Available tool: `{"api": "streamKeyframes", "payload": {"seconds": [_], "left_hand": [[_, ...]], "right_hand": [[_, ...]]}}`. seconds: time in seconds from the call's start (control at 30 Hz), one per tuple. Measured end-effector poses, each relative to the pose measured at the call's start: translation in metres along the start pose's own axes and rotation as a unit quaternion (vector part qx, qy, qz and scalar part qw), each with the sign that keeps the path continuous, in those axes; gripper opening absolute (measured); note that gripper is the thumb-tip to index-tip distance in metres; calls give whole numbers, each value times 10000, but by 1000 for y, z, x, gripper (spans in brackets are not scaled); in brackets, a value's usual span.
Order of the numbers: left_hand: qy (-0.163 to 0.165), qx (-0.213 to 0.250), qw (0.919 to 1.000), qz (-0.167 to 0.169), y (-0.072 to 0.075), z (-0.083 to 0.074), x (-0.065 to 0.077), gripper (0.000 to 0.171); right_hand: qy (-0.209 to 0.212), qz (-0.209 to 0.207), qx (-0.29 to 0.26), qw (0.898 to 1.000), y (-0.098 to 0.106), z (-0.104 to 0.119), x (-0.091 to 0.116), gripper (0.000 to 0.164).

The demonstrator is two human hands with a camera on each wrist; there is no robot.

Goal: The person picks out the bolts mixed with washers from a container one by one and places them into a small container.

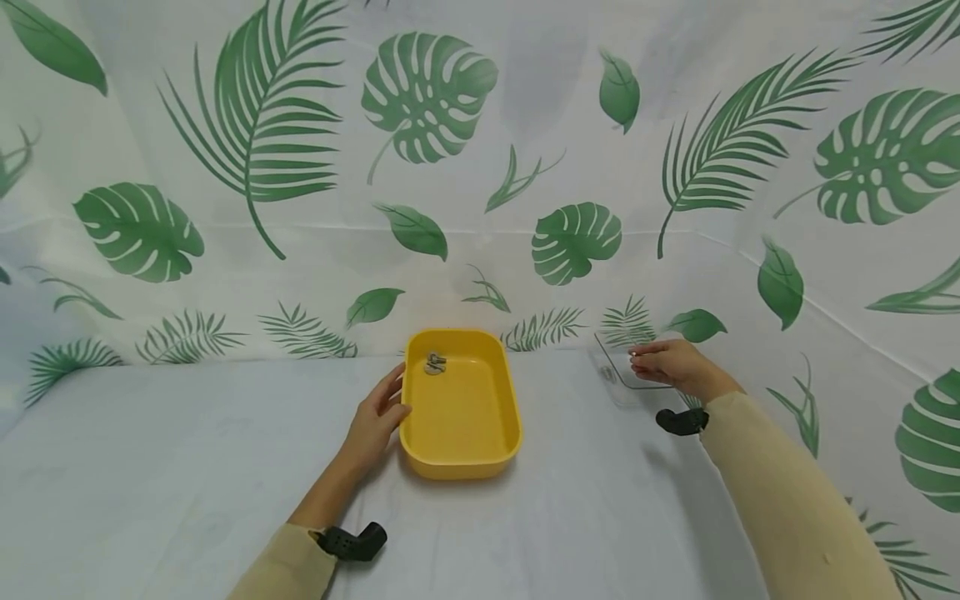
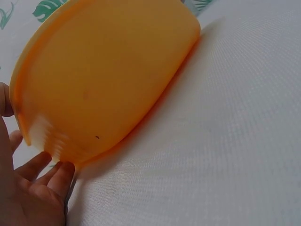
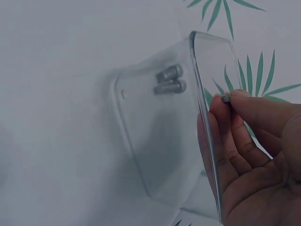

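Beige sleeves [image 1: 802, 500] reach up from the bottom of the head view, each ending at a black wrist device [image 1: 352, 543] strapped to the person. Beyond the one on the left, the left hand [image 1: 375, 414] rests against the left wall of a yellow tray [image 1: 465, 421], thumb and fingers spread loosely along its side rather than clenched. The tray sits on a white tabletop [image 1: 172, 467], and a small cluster of metal pieces [image 1: 435, 364] lies inside it, near the far left corner. From the left wrist, a small dark speck [image 2: 97, 137] shows on the tray's outer wall.

Well apart, to the right of the tray, stands a clear box [image 3: 196, 66]. Over its opening is the right hand [image 3: 263, 141], its grip a pinch: thumb and forefinger hold a small dark piece [image 3: 226, 99], mostly hidden by the fingertips, while the other fingers curl beneath. Whether those fingers dip below the rim is hard to tell through the see-through wall. Two bolts [image 3: 171, 86] lie side by side in the box, touching or nearly so. Behind everything hangs a white sheet [image 1: 487, 242] printed with green leaves [image 1: 573, 242].
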State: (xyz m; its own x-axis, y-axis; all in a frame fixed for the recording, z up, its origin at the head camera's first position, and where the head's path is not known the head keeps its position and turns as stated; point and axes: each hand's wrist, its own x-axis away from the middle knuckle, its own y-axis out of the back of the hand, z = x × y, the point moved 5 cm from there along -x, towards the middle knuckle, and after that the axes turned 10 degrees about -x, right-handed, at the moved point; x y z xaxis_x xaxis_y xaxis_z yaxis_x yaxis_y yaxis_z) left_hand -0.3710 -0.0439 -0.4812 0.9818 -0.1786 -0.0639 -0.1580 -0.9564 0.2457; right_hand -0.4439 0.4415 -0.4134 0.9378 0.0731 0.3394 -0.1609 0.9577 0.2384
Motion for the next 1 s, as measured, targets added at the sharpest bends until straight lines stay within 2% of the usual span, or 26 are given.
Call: {"api": "streamKeyframes", "payload": {"seconds": [0.33,0.67,1.0], "left_hand": [[49,-8,10000,-38,0,2,-1,65],[91,-54,9999,-114,0,3,-2,65],[117,-71,9997,-186,0,4,-2,66]], "right_hand": [[-96,-78,-275,9995,-13,0,-17,56],[-349,-281,529,9976,-9,-3,-22,51],[-566,-416,830,9941,-11,-7,-29,40]]}}
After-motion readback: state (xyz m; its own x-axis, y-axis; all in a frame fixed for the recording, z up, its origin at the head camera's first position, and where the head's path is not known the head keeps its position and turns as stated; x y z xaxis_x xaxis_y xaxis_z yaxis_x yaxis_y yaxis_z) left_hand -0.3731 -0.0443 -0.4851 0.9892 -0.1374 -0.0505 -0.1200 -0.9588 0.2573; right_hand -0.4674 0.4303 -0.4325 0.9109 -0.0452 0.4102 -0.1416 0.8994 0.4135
